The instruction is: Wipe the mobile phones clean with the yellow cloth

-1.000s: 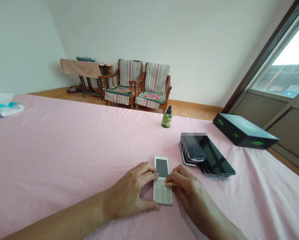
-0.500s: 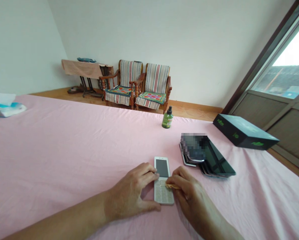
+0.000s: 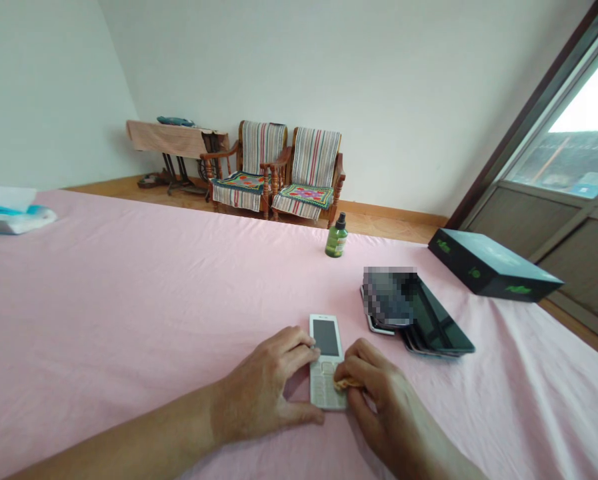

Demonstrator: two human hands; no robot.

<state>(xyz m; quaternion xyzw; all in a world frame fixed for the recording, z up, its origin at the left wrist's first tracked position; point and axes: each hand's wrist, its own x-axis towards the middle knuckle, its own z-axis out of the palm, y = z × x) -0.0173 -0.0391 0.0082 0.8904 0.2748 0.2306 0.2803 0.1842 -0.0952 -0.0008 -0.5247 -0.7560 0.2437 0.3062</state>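
Note:
A white keypad mobile phone (image 3: 325,337) lies face up on the pink cloth, its dark screen away from me. My left hand (image 3: 276,380) steadies it from the left, fingertips on its side by the screen and thumb at the bottom corner. Pinched in my right hand (image 3: 379,393) is a small yellowish cloth (image 3: 347,383), pressed on the right part of the keypad. Most of that cloth is hidden by my fingers.
Beyond my right hand lie a stack of phones (image 3: 389,300) and a stack of dark tablets (image 3: 441,323). A green spray bottle (image 3: 336,240) stands near the far edge. A black box (image 3: 493,267) sits far right, a white-and-blue packet (image 3: 16,217) far left.
My right hand has slid the cloth slightly down the keypad, towards me. My left hand and the phone keep their places.

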